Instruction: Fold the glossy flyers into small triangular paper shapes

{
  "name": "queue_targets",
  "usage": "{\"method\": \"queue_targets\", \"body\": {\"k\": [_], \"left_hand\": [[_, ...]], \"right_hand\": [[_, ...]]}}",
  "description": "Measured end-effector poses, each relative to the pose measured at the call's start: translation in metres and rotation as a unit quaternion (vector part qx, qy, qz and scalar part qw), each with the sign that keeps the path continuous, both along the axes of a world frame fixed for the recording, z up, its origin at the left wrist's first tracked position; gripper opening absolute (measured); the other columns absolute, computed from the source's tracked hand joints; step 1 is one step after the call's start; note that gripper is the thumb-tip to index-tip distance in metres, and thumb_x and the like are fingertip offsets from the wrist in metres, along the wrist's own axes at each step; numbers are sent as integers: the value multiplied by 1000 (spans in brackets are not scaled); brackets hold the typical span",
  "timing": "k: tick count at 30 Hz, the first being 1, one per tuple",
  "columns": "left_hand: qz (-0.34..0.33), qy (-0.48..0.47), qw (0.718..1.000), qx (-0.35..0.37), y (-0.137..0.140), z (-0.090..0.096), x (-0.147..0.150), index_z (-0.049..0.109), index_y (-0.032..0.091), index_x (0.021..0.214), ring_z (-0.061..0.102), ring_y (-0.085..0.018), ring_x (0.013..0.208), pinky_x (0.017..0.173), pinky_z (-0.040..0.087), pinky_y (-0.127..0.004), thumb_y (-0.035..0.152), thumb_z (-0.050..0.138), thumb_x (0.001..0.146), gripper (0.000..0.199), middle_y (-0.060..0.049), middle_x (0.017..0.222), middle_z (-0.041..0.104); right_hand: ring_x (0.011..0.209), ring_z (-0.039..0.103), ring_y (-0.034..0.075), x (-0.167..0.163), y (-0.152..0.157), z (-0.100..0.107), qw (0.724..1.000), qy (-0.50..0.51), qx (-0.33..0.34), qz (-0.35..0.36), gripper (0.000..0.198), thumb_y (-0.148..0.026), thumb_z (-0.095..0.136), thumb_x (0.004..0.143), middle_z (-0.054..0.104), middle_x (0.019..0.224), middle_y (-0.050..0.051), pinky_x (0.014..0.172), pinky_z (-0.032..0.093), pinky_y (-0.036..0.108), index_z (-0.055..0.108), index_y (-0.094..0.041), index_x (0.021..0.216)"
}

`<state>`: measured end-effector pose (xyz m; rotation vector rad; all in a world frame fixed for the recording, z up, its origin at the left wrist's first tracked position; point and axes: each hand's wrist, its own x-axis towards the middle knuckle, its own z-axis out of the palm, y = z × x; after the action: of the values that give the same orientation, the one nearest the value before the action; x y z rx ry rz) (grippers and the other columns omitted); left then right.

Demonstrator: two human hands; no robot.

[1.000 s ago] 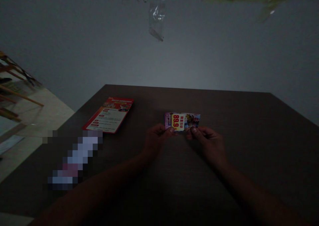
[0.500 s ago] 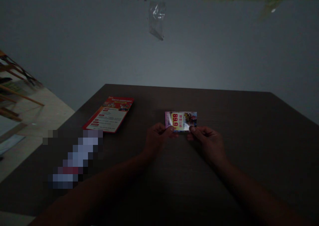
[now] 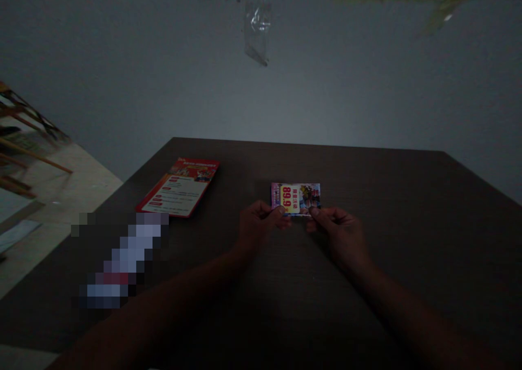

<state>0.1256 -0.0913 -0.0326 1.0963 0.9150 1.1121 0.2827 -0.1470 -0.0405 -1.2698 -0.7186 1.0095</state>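
Over the middle of the dark table (image 3: 261, 166), a small folded leaflet (image 3: 304, 196) with "89.9" printed on a yellow patch is held between both hands. My left hand (image 3: 259, 226) pinches its lower left corner, thumb on top. At the lower right corner, my right hand (image 3: 340, 228) grips it the same way. The fingers under the leaflet are partly hidden. Its print is turned sideways, and a colourful picture fills the right half.
Red and white printed flyers (image 3: 183, 187) lie in a stack to the left. Just nearer is a pixelated patch (image 3: 130, 250), its content unreadable. A pale wall (image 3: 346, 87) with a clear plastic bag (image 3: 256, 30) on it rises behind. Wooden furniture legs (image 3: 32, 152) stand on the floor at far left.
The leaflet has tilted slightly, so the bright glare on it is gone and its print reads more clearly. Both hands stay almost in place.
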Motion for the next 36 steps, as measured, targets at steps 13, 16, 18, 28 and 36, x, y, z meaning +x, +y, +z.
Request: {"method": "queue_targets", "body": {"k": [13, 16, 18, 28, 36], "left_hand": [[98, 318, 782, 527, 13, -2, -24, 50, 19, 113, 47, -29, 114, 93, 40, -44, 30, 75, 63, 58, -14, 122, 51], [25, 394, 677, 622, 14, 7, -26, 54, 22, 114, 44, -31, 118, 99, 31, -47, 31, 71, 67, 50, -13, 127, 49], [-8, 417, 642, 643, 13, 13, -26, 56, 21, 113, 44, -30, 118, 101, 27, -46, 34, 67, 71, 45, -12, 126, 52], [-106, 360, 789, 486, 16, 8, -18, 69, 20, 82, 61, -16, 74, 73, 42, -30, 30, 58, 80, 14, -5, 81, 70], [-186, 234, 944, 136, 10, 11, -14, 69, 15, 66, 50, -9, 46, 42, 33, -18, 38, 69, 67, 24, 0, 54, 59]], "right_hand": [[50, 60, 11, 5, 0, 5, 995, 99, -13, 4, 21, -29, 79, 61, 67, 61, 3, 49, 51, 23, 65, -15, 67], [50, 59, 11, 4, 1, 4, 992, 121, -20, 22, 21, -28, 80, 60, 66, 59, 2, 50, 52, 23, 65, -14, 65], [48, 58, 10, 2, 1, 4, 991, 129, -25, 35, 21, -27, 80, 60, 66, 58, 1, 50, 51, 23, 64, -14, 64], [56, 59, 11, 7, -4, 8, 998, -19, 29, 52, 21, -31, 75, 66, 65, 64, -2, 58, 48, 25, 61, -20, 75], [84, 61, 20, 18, -9, 7, 967, -214, 88, 103, 21, -29, 73, 67, 68, 88, 3, 78, 48, 35, 71, -25, 88]]}}
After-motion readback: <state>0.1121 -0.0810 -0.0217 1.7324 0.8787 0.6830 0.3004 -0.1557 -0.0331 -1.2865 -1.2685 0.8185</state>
